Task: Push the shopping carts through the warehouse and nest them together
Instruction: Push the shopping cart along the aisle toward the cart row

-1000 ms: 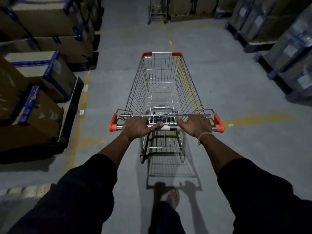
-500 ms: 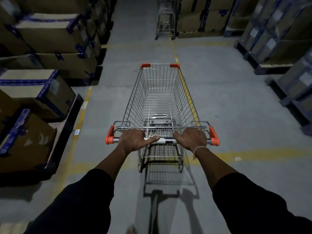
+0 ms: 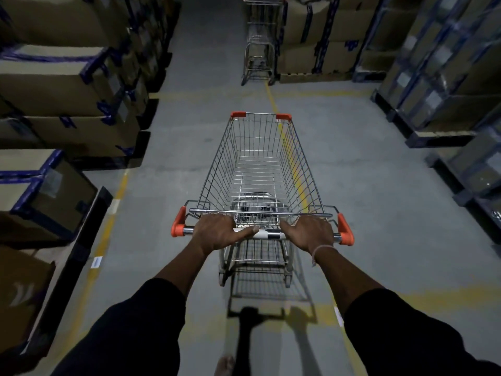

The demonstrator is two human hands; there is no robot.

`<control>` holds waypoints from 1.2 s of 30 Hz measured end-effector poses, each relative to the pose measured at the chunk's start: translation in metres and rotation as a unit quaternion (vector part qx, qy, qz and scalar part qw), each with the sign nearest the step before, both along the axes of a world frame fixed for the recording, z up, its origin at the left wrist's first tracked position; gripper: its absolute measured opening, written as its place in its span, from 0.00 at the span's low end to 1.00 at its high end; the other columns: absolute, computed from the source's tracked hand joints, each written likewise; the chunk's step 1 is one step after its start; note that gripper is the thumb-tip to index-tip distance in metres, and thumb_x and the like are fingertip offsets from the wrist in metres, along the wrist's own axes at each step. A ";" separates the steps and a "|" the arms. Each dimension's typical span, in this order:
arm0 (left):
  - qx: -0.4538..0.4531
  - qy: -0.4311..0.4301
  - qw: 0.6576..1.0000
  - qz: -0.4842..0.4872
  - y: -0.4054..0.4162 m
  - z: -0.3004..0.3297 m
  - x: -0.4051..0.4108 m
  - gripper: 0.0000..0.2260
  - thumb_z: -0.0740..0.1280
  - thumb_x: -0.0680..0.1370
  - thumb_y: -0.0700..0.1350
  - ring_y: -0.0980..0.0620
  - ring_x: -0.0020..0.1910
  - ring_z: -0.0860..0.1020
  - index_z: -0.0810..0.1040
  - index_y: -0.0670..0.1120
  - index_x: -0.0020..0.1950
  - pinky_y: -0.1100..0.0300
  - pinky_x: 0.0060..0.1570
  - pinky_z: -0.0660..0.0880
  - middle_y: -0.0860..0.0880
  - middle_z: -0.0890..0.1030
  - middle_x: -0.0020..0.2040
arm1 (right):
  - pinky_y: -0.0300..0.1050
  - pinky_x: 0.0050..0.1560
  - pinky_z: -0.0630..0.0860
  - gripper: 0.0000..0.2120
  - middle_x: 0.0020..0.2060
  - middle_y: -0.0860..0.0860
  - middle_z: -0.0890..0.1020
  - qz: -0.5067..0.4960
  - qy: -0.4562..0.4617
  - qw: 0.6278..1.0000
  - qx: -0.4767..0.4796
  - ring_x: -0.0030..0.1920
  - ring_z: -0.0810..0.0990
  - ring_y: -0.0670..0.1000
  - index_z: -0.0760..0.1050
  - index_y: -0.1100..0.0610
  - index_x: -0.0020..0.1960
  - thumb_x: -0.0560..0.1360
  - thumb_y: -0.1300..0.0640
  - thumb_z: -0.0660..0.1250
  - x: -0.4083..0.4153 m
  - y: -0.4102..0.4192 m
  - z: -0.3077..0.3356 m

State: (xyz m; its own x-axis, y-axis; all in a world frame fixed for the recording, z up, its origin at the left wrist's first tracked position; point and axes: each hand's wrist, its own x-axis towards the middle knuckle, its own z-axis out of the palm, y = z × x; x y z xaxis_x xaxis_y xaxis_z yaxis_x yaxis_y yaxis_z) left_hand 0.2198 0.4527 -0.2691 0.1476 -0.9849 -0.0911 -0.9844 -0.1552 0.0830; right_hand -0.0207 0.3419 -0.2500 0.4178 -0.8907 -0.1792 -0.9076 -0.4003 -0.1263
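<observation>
Your left hand (image 3: 217,232) and right hand (image 3: 309,232) both grip the cart (image 3: 260,169) handle, fingers curled over it. Well ahead of your hands, another cart (image 3: 259,42) stands beside boxes (image 3: 317,36).

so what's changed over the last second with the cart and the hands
The cart has rolled forward down the aisle: the parked cart ahead looms nearer, and the boxes on both sides have slid back past. Nothing was taken hold of or let go. The left hand and right hand still grip the handle bar; the basket is still empty.

floor (image 3: 379,185): grey concrete, yellow lines | sides: stacked boxes (image 3: 67,85) | light: dim
</observation>
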 end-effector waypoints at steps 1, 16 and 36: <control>0.003 0.003 1.000 -0.001 -0.019 0.000 0.008 0.42 0.42 0.69 0.85 0.53 0.27 0.76 0.72 0.48 0.26 0.54 0.43 0.79 0.50 0.75 0.25 | 0.48 0.43 0.68 0.32 0.41 0.56 0.81 -0.006 0.002 1.000 -0.004 0.48 0.82 0.59 0.76 0.56 0.38 0.79 0.29 0.55 0.008 -0.018 -0.001; 0.012 -0.012 1.000 0.008 -0.281 0.005 0.099 0.43 0.43 0.71 0.83 0.52 0.29 0.77 0.74 0.47 0.28 0.57 0.38 0.76 0.50 0.76 0.26 | 0.47 0.43 0.71 0.36 0.32 0.52 0.76 0.032 0.028 0.999 -0.023 0.39 0.78 0.56 0.72 0.55 0.31 0.80 0.28 0.49 0.105 -0.287 -0.002; 0.017 -0.015 0.996 0.087 -0.563 0.004 0.230 0.40 0.46 0.72 0.82 0.54 0.27 0.75 0.75 0.48 0.28 0.58 0.35 0.72 0.51 0.75 0.26 | 0.48 0.49 0.74 0.32 0.42 0.55 0.83 0.096 0.015 0.995 -0.006 0.49 0.83 0.59 0.71 0.54 0.33 0.79 0.29 0.53 0.254 -0.598 0.001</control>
State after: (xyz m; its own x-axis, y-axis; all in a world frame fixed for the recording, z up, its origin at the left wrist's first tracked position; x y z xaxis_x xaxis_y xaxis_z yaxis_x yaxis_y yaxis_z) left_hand 0.4498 -0.1104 -0.2652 0.3192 -0.9405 -0.1166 -0.9443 -0.3260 0.0450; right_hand 0.2330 -0.2562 -0.2491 0.5752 -0.7970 -0.1842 -0.8175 -0.5683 -0.0938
